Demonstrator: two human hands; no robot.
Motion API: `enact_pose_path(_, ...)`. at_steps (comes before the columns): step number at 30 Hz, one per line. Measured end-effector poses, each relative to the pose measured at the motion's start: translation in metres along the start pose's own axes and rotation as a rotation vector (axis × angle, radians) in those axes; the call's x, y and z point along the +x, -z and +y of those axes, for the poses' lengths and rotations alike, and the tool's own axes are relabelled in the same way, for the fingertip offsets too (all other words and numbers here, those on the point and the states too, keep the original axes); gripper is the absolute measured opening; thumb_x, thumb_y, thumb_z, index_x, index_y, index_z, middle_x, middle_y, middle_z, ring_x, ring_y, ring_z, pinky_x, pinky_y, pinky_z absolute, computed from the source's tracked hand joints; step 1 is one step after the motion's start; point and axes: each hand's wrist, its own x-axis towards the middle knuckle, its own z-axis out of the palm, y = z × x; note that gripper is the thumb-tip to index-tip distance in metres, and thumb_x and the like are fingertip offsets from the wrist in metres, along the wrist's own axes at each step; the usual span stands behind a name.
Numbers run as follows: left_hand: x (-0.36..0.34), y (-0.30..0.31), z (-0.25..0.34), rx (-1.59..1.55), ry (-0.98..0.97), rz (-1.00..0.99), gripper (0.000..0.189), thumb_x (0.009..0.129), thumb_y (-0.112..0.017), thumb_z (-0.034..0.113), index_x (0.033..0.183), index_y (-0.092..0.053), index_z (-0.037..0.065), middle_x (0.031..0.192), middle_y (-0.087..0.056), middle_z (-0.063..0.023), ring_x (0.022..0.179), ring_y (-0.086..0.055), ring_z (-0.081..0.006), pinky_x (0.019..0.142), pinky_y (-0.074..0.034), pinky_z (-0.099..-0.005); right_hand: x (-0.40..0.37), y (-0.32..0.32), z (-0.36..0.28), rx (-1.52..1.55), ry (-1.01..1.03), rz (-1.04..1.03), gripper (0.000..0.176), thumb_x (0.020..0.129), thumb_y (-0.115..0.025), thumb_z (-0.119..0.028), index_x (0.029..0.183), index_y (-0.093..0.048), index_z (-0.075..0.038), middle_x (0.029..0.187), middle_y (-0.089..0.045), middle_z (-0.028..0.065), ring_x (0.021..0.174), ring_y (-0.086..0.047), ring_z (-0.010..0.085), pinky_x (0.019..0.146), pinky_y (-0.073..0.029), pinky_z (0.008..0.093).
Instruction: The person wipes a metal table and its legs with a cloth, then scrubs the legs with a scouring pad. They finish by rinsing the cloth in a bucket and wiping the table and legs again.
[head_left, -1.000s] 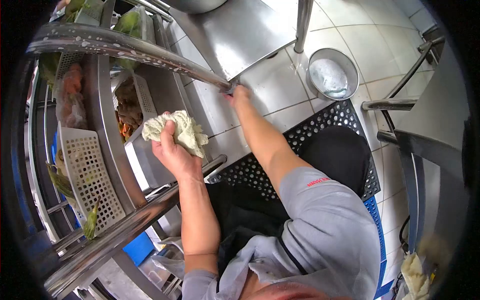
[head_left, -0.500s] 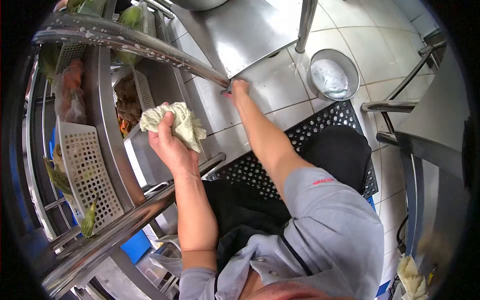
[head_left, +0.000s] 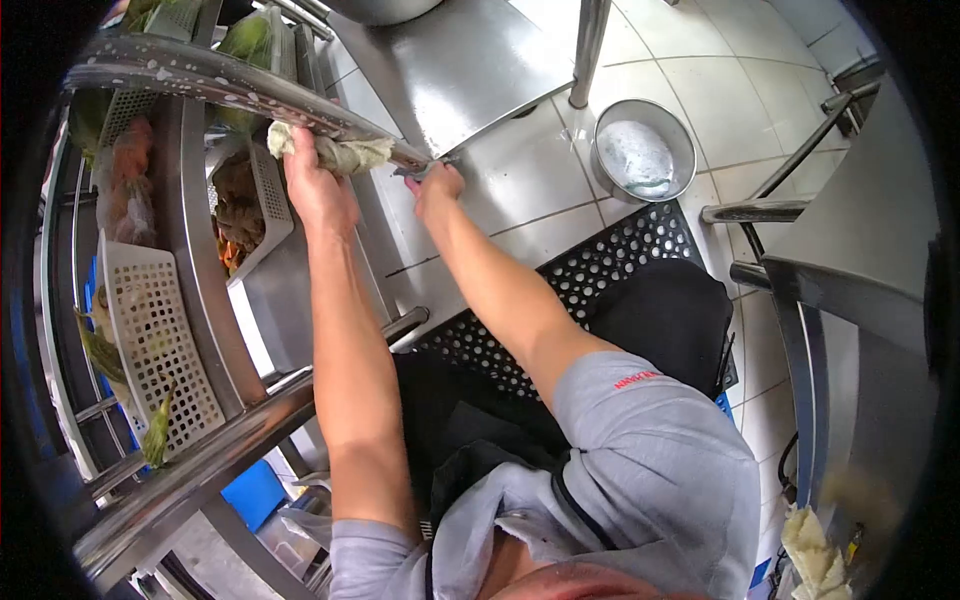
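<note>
Head view, left hand (head_left: pixel 318 190) fingers gripping crumpled pale cloth (head_left: pixel 335 152) on spotted steel rail (head_left: pixel 200 75), right hand (head_left: pixel 437 185) fingers clasping its end

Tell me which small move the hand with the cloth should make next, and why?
Probably slide the cloth along the rail: the left hand presses it near the rail's end, which the right hand holds, and white spots cover the rail farther along.
</note>
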Motion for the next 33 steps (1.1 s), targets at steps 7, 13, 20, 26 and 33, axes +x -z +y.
enact_pose_path(7,-0.004,-0.011,-0.006,0.101,-0.085,-0.001,0.053,0.103,-0.037,0.042,0.141,-0.036,0.005,0.131,-0.054,-0.0188,0.12,-0.052,-0.0282,0.103,-0.041,-0.0434,0.018,0.009,-0.01,0.014,-0.075,-0.036,0.026,0.095,-0.045,-0.006,0.12,-0.051,-0.003,0.122,-0.052,0.0151,0.103,-0.056,0.0323,0.079,-0.058,0.0517)
enact_pose_path(13,-0.012,-0.029,-0.011,0.162,-0.102,-0.001,0.056,0.102,-0.04,0.048,0.133,-0.044,0.002,0.124,-0.057,-0.0111,0.114,-0.053,-0.0203,0.1,-0.041,-0.0369,0.018,0.008,-0.018,0.15,-0.062,0.042,0.033,0.093,-0.046,-0.007,0.126,-0.047,-0.004,0.126,-0.049,0.0173,0.108,-0.053,0.036,0.082,-0.053,0.0564)
enact_pose_path(20,-0.012,-0.021,-0.014,0.407,-0.137,0.039,0.06,0.101,-0.04,0.052,0.13,-0.046,0.0,0.123,-0.055,-0.0119,0.114,-0.052,-0.0202,0.1,-0.04,-0.0357,0.047,0.021,-0.001,0.222,-0.068,0.091,0.032,0.094,-0.044,-0.007,0.125,-0.047,-0.005,0.127,-0.051,0.0185,0.11,-0.055,0.0367,0.083,-0.055,0.0535)
enact_pose_path(26,-0.013,-0.015,-0.014,0.312,-0.05,0.041,0.062,0.101,-0.044,0.049,0.135,-0.04,-0.003,0.131,-0.05,-0.0114,0.117,-0.049,-0.0204,0.103,-0.037,-0.0357,0.024,0.009,-0.031,0.465,-0.272,0.237,0.036,0.093,-0.044,-0.005,0.129,-0.046,-0.006,0.132,-0.049,0.0155,0.114,-0.054,0.0377,0.09,-0.051,0.0584)
enact_pose_path(33,-0.021,-0.025,-0.003,0.336,-0.045,0.077,0.062,0.101,-0.044,0.047,0.137,-0.04,-0.003,0.132,-0.049,-0.0112,0.118,-0.048,-0.0192,0.102,-0.036,-0.0339,0.028,-0.004,0.001,0.551,-0.227,0.072,0.033,0.096,-0.039,-0.01,0.129,-0.042,-0.007,0.129,-0.051,0.017,0.108,-0.057,0.0348,0.074,-0.058,0.0511)
